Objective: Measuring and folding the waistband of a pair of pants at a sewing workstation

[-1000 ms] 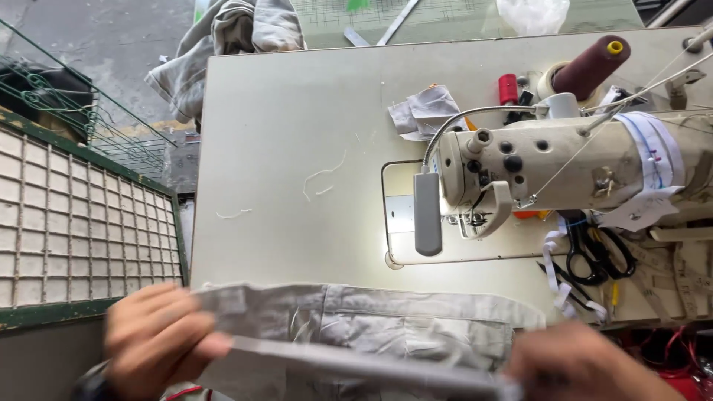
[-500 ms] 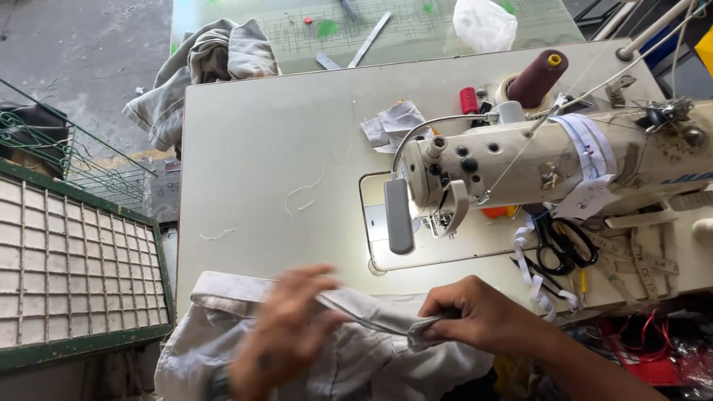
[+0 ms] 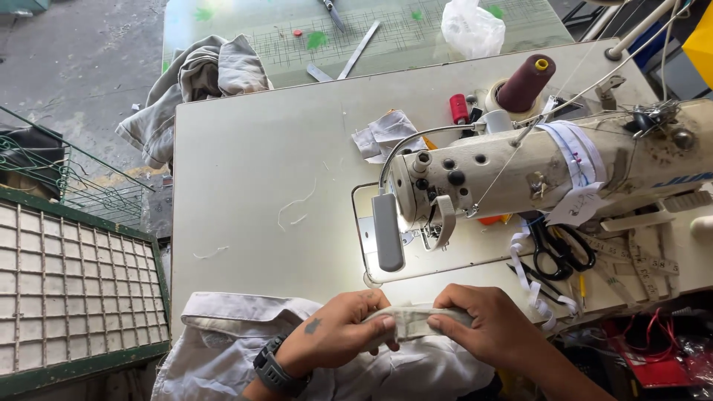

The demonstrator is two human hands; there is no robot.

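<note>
- Two bare hands work at the near edge of a pale sewing surface (image 3: 252,171), seen from above w/ a head-worn camera.
- Industrial sewing machine (image 3: 535,167), cream & grimy, lies across the right half of the surface; its head points left, w/ a grey lamp bar (image 3: 388,232) hanging at the needle end, lit.
- Pale grey-white garment (image 3: 223,341) spills over the near edge, bunched below both hands; collar-like fold at its left.
- Second heap of beige cloth (image 3: 197,85) hangs off the far left corner of the surface.
- Green wire-grid rack (image 3: 70,286) stands left of the surface, on the floor side.
- Left hand (image 3: 338,334), w/ dark wristwatch (image 3: 276,371), is clenched on a folded strip of the garment (image 3: 412,321), thumb & fingers pinching its left end.
- Right hand (image 3: 490,327) grips the same strip at its right end, fingers curled over the top. Hands nearly touching, strip stretched btwn them, just in front of the machine bed.
- Maroon thread cone (image 3: 526,82) stands upright behind the machine; small red spool (image 3: 458,108) just left of it.
- Crumpled white scrap (image 3: 386,134) lies near the spool.
- Black-handled scissors (image 3: 553,249) & a yellowed tape measure (image 3: 631,260) lie under the machine arm, right side.
- Loose white thread bits (image 3: 293,208) lie mid-surface.
</note>
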